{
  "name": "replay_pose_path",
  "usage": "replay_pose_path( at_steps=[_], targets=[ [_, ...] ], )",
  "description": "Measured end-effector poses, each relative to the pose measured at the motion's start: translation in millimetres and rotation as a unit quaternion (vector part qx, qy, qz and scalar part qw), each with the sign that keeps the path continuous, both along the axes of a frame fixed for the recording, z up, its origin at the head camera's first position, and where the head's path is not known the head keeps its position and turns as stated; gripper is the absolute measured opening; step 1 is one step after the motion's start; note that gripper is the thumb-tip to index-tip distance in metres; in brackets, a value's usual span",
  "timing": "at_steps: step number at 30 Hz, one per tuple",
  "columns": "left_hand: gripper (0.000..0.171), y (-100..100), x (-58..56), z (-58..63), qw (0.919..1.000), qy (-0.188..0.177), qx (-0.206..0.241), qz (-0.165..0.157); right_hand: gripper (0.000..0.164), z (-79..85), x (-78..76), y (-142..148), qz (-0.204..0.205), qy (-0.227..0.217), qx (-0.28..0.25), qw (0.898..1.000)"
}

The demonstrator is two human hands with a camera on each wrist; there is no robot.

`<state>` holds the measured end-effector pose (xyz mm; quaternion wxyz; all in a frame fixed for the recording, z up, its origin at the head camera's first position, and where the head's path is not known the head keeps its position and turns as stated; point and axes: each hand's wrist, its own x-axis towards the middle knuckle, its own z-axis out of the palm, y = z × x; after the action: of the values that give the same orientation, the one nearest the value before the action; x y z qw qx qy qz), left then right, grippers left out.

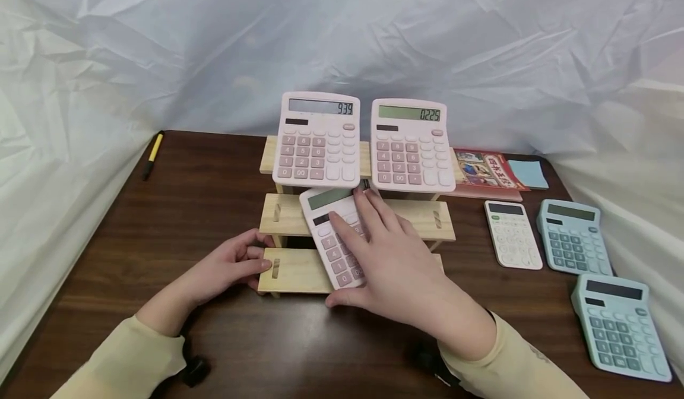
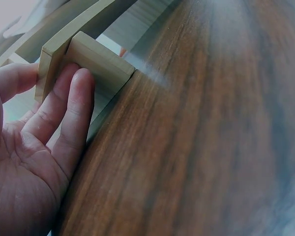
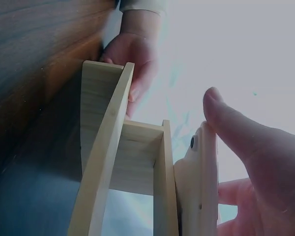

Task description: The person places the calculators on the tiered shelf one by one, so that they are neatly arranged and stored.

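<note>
Pink-and-white calculator [image 1: 331,244]: aslant on middle tier [image 1: 422,217] of wooden stand [image 1: 299,268], top toward 11 o'clock. Right grip [image 1: 392,259] unclenched, fingers spread across its keys. Left grip [image 1: 234,263], toward 8 o'clock, pinches lowest tier's end. Risk: early release, crooked seating, calculator slides toward 6 o'clock; over-pushing may bump calculator reading 939 [image 1: 316,139], toward 12.

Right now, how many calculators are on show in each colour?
Pink calculators: 3
Light blue calculators: 2
White calculator: 1
Total: 6
</note>
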<state>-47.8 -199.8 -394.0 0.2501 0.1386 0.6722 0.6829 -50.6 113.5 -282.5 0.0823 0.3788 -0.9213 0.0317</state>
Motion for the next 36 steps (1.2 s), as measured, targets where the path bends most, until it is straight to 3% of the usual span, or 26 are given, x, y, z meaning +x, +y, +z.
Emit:
replay_pose_path(
  at_steps=[11, 20, 36],
  targets=[
    [0.04, -1.1, 0.1, -0.9, 1.0, 0.0, -0.003, 0.004, 0.109, 2.9, -4.9, 4.3, 0.02, -0.003, -0.01, 1.0],
    [0.038, -0.7, 3.1, -3.3, 0.9999, -0.002, 0.012, 0.003, 0.076, -2.6, -6.7, 2.5, 0.035, 0.002, -0.051, 0.998],
    [0.039, -0.4, -0.1, -2.5, 0.9997, -0.003, 0.023, 0.002, 0.054, -9.4, -18.1, 0.5, 0.118, -0.009, -0.126, 0.985]
  ],
)
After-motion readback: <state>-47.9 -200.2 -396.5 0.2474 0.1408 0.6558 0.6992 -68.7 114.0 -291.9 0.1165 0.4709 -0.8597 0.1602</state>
